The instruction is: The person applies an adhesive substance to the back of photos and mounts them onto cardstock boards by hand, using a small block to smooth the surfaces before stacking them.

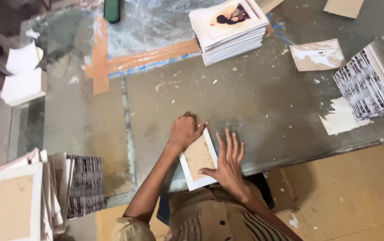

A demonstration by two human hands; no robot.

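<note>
Under both hands, white-bordered brown-backed frame (198,159)

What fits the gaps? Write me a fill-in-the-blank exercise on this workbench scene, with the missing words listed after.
1. Both hands press on a white-edged frame that lies face ____ on the table, its brown backing showing.
2. The left hand is closed in a ____ on the frame's far end.
3. The right hand lies with its fingers ____ along the frame's right edge.
4. The picture on top of the stack of frames at the far edge faces ____.

Missing words: down; fist; spread; up
</note>
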